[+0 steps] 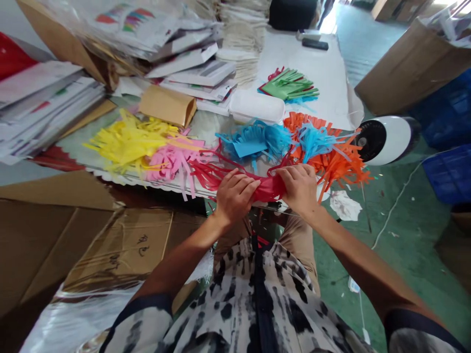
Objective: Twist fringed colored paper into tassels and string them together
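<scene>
My left hand and my right hand are both closed on a strip of red fringed paper at the near edge of the table. The strip's cut fringe spreads away from me to the left. Just beyond my hands lie fringed paper bundles in blue, orange, pink and yellow.
A green fringed bundle lies further back. A white box and a brown paper envelope sit mid-table. Stacks of printed sheets fill the left. Cardboard boxes stand near left, a white fan and blue crates at the right.
</scene>
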`<move>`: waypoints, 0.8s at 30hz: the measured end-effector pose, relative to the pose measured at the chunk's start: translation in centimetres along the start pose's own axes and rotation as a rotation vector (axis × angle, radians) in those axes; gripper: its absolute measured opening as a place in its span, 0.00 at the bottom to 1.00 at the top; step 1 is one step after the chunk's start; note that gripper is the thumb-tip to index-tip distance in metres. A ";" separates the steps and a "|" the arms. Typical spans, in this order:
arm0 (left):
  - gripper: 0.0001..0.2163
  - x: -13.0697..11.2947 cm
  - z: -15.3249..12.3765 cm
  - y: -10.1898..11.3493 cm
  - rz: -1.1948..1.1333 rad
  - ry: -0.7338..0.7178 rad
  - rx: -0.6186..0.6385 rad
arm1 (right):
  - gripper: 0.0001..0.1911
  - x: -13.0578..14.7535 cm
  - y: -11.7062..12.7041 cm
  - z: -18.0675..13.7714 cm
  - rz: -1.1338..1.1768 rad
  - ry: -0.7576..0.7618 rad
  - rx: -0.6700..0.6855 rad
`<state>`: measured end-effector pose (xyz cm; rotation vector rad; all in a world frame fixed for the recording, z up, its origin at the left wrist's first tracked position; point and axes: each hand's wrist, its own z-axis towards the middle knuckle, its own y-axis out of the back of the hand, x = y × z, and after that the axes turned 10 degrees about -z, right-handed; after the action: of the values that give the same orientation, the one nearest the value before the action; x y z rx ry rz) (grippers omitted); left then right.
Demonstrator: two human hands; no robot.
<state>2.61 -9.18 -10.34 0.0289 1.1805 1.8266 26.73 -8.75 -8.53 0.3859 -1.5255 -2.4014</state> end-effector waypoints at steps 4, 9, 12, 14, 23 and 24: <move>0.13 0.1 -0.7 0.3 0.042 0.016 0.005 | 0.17 -3.3 0.7 1.6 -0.125 -0.090 -0.047; 0.16 -1.0 -1.5 -0.5 0.081 0.016 0.056 | 0.22 -10.8 5.0 0.9 -0.150 -0.119 0.063; 0.19 -2.1 -1.7 -1.2 0.068 0.013 0.144 | 0.40 -12.3 8.5 -2.0 -0.086 -0.038 0.197; 0.21 -2.7 -1.7 -1.5 0.082 0.016 0.189 | 0.48 -10.1 10.3 -3.9 0.025 0.060 0.213; 0.16 -2.8 -1.4 -0.5 0.082 -0.045 0.280 | 0.24 3.2 3.2 -5.3 0.211 0.164 0.253; 0.16 -2.2 -1.5 -0.1 0.040 -0.047 0.290 | 0.21 2.7 2.5 -5.2 0.234 0.133 0.252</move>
<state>3.24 -11.82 -10.28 0.2614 1.4103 1.6660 26.28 -15.13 -8.60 0.3853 -1.7127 -1.9747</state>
